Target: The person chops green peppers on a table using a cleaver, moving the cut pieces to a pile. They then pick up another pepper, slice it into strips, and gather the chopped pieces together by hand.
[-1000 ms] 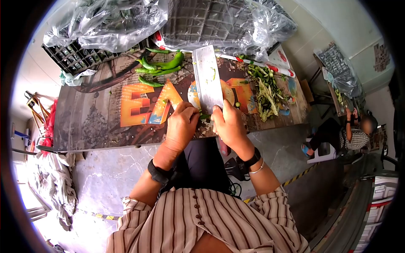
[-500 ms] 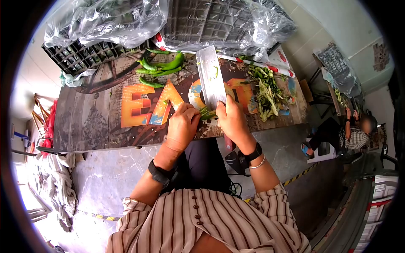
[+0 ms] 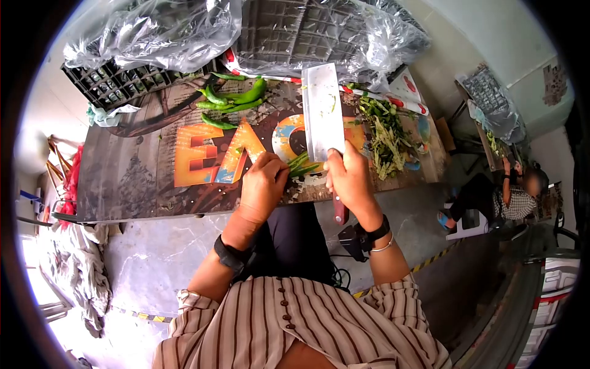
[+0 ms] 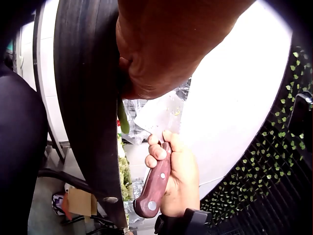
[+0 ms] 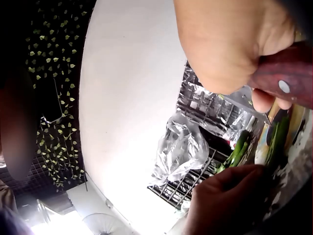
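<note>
My right hand [image 3: 351,178] grips a cleaver [image 3: 324,114] by its reddish-brown handle [image 4: 155,183], the broad blade pointing toward the back of the table. Bits of green cling to the blade. At the table's near side my left hand [image 3: 264,184] pinches a green pepper [image 3: 301,165], which looks sliced lengthwise and sticks out toward the blade. The left fingertips meet it at its left end, as the right wrist view also shows with the pepper [image 5: 279,139]. Several whole green peppers [image 3: 236,98] lie farther back on the left.
A pile of cut green pepper [image 3: 388,135] lies at the right of the patterned table [image 3: 129,178]. Black crates [image 3: 117,86] under clear plastic [image 3: 160,37] line the back edge. Another person [image 3: 516,197] sits far right by a second table.
The right hand and cleaver have shifted right, away from the left hand. More of the sliced pepper now shows between the hands. The left hand stays nearly in place.
</note>
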Tool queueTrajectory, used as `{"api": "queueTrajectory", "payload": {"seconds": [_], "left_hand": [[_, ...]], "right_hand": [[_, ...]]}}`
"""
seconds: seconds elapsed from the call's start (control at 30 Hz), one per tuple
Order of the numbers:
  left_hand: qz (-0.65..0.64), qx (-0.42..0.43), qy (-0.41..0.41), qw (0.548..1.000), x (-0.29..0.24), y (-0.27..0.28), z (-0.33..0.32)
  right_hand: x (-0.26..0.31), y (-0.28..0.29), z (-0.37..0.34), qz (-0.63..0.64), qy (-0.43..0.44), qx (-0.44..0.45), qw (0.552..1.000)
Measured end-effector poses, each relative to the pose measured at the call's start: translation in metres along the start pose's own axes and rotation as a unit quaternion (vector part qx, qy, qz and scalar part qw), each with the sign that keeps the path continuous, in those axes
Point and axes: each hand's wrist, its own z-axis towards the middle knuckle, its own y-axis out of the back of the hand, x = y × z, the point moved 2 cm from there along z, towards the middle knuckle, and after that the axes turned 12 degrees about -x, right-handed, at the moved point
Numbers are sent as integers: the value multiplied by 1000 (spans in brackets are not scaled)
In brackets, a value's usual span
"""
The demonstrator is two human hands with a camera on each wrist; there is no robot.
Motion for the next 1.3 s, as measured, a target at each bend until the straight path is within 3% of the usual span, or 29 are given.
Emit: {"api": "queueTrajectory", "payload": {"seconds": [0.17, 0.3, 0.4, 0.5, 0.73, 1.0, 1.3], "left_hand": [[-2, -15, -39, 999, -7, 0, -1], [43, 1, -109, 993, -15, 4, 1], [95, 31, -114, 988, -20, 3, 0], [105, 9, -142, 984, -19, -1, -1], [94, 53, -128, 986, -23, -12, -3], [63, 71, -219, 971, -18, -3, 18], [-31, 82, -120, 989, -8, 4, 5]], "right_hand": [[2, -5, -3, 23, -3, 21, 1000], [-6, 14, -5, 60, -41, -24, 997], [-9, 25, -10, 79, -53, -41, 995], [-13, 31, -16, 83, -59, -45, 994], [-19, 38, -25, 90, -78, -42, 992], [-20, 46, -30, 115, -88, -48, 988], [-22, 42, -34, 117, -76, -22, 990]]}}
